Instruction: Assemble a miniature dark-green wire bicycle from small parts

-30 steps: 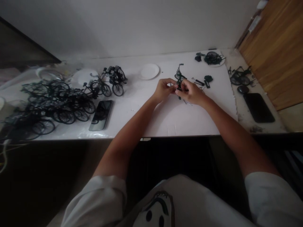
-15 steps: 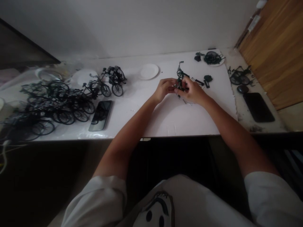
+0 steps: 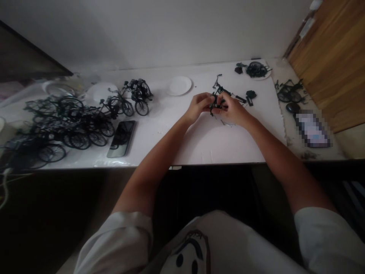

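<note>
My left hand (image 3: 199, 107) and my right hand (image 3: 233, 111) meet over the white table (image 3: 216, 144), both closed on a small dark model bicycle frame (image 3: 218, 92). Its handlebar sticks up and away from my fingers. Most of the frame is hidden between my fingertips. Small dark loose parts (image 3: 248, 96) lie just right of the hands.
A heap of finished black model bicycles (image 3: 65, 123) fills the left side, with a few more (image 3: 134, 97) standing near it. A dark phone (image 3: 121, 138) lies beside them. A white dish (image 3: 179, 85), a plate of parts (image 3: 256, 70), another bicycle (image 3: 289, 93) and a lit phone (image 3: 312, 129) sit further right.
The bicycle frame has tilted in my hands, its handlebar swinging up and back. My hands have shifted slightly away from me. The phone at the right has lit up.
</note>
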The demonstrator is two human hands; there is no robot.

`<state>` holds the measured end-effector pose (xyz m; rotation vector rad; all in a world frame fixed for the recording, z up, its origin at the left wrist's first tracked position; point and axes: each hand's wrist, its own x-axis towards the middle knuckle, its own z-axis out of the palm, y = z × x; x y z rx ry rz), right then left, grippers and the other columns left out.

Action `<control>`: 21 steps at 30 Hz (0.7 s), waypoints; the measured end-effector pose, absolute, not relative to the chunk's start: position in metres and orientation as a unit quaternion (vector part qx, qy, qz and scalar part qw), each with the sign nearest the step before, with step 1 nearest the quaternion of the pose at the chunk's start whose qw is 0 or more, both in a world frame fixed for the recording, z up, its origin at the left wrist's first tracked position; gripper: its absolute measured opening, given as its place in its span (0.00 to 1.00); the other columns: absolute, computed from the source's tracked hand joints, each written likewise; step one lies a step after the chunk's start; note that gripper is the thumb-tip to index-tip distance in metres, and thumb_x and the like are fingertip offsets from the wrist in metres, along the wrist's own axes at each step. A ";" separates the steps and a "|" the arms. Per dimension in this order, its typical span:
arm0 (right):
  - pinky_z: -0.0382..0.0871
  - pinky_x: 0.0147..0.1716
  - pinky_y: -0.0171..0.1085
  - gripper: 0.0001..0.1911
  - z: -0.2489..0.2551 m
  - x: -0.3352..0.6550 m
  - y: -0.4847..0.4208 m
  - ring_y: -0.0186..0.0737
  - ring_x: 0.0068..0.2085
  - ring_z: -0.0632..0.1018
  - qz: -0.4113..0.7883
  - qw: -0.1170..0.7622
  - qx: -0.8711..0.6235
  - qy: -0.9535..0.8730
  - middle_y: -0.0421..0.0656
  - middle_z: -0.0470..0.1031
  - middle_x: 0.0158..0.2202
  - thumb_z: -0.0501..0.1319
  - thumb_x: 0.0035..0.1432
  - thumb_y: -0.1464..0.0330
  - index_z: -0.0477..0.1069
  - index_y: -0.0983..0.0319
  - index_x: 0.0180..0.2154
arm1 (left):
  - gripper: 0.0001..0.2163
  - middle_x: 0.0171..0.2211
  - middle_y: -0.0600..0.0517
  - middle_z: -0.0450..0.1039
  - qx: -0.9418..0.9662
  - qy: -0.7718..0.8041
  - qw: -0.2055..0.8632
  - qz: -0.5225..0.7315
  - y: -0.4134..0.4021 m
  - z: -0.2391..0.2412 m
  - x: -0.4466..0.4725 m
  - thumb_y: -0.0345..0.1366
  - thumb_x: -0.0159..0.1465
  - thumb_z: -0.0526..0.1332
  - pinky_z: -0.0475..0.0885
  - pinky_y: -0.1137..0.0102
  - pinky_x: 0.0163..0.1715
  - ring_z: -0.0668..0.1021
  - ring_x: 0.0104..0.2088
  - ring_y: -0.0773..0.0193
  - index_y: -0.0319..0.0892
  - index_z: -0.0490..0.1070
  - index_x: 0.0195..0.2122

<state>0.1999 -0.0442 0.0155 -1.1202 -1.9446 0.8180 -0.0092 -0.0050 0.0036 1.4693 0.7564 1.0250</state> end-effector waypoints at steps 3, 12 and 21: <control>0.74 0.38 0.45 0.21 0.017 0.199 -0.046 0.44 0.37 0.78 0.327 0.369 -0.431 -0.756 0.41 0.77 0.38 0.72 0.62 0.49 0.67 0.53 0.44 | 0.11 0.41 0.47 0.81 0.628 0.316 0.557 0.442 -0.005 0.003 -0.009 0.41 0.62 0.71 0.83 0.65 0.42 0.84 0.40 0.61 0.40 0.77 0.41; 0.76 0.41 0.45 0.18 0.015 0.196 -0.046 0.44 0.40 0.79 0.333 0.398 -0.418 -0.745 0.41 0.76 0.39 0.71 0.62 0.57 0.66 0.53 0.45 | 0.07 0.42 0.48 0.80 0.637 0.338 0.529 0.447 -0.006 0.004 -0.007 0.34 0.60 0.67 0.83 0.64 0.43 0.82 0.40 0.62 0.40 0.77 0.40; 0.77 0.41 0.44 0.23 0.014 0.196 -0.046 0.41 0.37 0.76 0.321 0.392 -0.440 -0.741 0.38 0.74 0.36 0.75 0.58 0.56 0.67 0.53 0.47 | 0.09 0.38 0.50 0.79 0.681 0.330 0.465 0.459 -0.002 -0.003 -0.007 0.36 0.60 0.70 0.77 0.69 0.38 0.80 0.36 0.64 0.40 0.78 0.40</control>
